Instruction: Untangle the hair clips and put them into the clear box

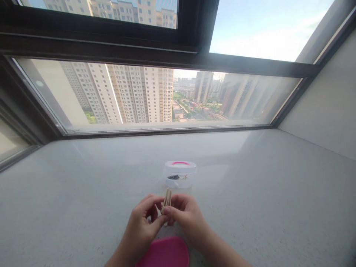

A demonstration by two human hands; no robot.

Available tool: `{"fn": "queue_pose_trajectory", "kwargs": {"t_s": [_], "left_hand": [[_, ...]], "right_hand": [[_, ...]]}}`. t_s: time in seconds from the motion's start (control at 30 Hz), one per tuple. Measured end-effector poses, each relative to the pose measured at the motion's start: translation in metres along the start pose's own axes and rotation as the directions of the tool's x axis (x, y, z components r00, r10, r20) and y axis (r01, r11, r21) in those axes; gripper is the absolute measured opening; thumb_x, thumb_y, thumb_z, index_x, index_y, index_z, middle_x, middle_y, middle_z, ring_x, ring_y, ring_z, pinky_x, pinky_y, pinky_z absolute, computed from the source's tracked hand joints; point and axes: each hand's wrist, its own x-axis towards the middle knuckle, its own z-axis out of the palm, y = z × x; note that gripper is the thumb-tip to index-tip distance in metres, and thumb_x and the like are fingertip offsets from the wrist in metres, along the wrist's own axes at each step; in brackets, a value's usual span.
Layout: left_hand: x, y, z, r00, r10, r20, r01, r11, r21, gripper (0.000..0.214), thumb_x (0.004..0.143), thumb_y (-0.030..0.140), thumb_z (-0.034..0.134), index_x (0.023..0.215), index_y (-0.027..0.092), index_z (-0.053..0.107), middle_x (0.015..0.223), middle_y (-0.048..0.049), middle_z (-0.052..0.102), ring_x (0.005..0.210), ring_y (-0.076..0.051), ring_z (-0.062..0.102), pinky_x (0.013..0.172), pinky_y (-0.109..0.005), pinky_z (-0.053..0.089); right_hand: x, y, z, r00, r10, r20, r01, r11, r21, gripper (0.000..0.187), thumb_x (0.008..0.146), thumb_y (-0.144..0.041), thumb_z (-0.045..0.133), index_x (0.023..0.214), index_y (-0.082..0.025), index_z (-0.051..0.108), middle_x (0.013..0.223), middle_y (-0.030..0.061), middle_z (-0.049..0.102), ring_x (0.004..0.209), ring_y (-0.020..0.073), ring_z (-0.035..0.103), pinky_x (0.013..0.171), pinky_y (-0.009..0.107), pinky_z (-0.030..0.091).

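Note:
A small bundle of slim beige sticks stands upright between my two hands; what exactly they are I cannot make out. My left hand is closed, thumb and fingers pinching the lower left of the bundle. From the other side, my right hand grips it with thumb and fingertips. The lower ends are hidden by my fingers. Just beyond my hands sits a clear plastic box with a pink handle; dark and light slender pieces lie inside. A bright pink flat piece lies under my wrists, partly covered by my left arm.
All this rests on a pale speckled sill. Dark window frames border its far edge, with tall buildings outside. A white wall rises on the right.

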Motion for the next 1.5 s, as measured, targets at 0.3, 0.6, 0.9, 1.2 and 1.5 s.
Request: {"fn": "queue_pose_trajectory", "kwargs": {"t_s": [0.3,0.6,0.9,1.2,1.5], "left_hand": [[0.002,-0.002,-0.003,0.997,-0.016,0.077,0.025,0.992,-0.125,0.026,0.081,0.034,0.063,0.102,0.019,0.069,0.076,-0.0027,0.056,0.062,-0.015,0.054,0.057,-0.025,0.045],[0.004,0.002,-0.002,0.996,-0.074,0.047,0.082,0.977,-0.197,0.026,0.08,0.036,0.065,0.096,0.017,0.071,0.077,-0.0038,0.062,0.064,-0.016,0.056,0.059,-0.025,0.046],[0.003,0.007,0.004,0.997,-0.07,-0.025,0.063,0.977,-0.203,0.02,0.077,0.033,0.068,0.089,0.018,0.073,0.078,-0.002,0.06,0.058,-0.012,0.055,0.053,-0.021,0.045],[0.003,0.004,0.0,0.992,-0.128,-0.005,0.126,0.981,-0.146,0.019,0.08,0.036,0.064,0.079,0.017,0.066,0.064,0.002,0.053,0.059,-0.013,0.05,0.054,-0.021,0.04],[0.002,0.009,0.0,0.981,-0.192,-0.012,0.184,0.955,-0.231,0.022,0.08,0.038,0.063,0.076,0.017,0.064,0.062,0.003,0.053,0.059,-0.012,0.047,0.055,-0.02,0.038]], "right_hand": [[0.0,-0.001,0.001,1.0,0.01,0.004,-0.01,1.0,-0.011,0.031,0.062,-0.038,0.08,0.071,-0.01,0.067,0.054,0.0005,0.06,0.046,0.0099,0.053,0.041,0.018,0.035],[0.0,-0.005,0.002,0.999,0.006,-0.036,-0.006,1.0,0.006,0.033,0.062,-0.04,0.08,0.073,-0.011,0.069,0.056,0.0014,0.062,0.046,0.0102,0.054,0.043,0.019,0.036],[0.001,-0.003,0.001,0.998,-0.021,-0.059,0.02,1.0,-0.004,0.037,0.063,-0.044,0.08,0.076,-0.011,0.07,0.056,0.0012,0.061,0.045,0.0099,0.053,0.041,0.019,0.038],[-0.001,-0.004,0.001,0.999,0.041,-0.026,-0.042,0.997,-0.068,0.043,0.072,-0.051,0.071,0.07,-0.008,0.072,0.054,0.0051,0.063,0.045,0.0104,0.055,0.046,0.021,0.042],[0.002,-0.001,0.002,0.992,0.082,-0.095,-0.076,0.995,0.068,0.041,0.07,-0.048,0.072,0.078,-0.008,0.071,0.059,0.0059,0.065,0.047,0.0121,0.059,0.044,0.02,0.046]]}}
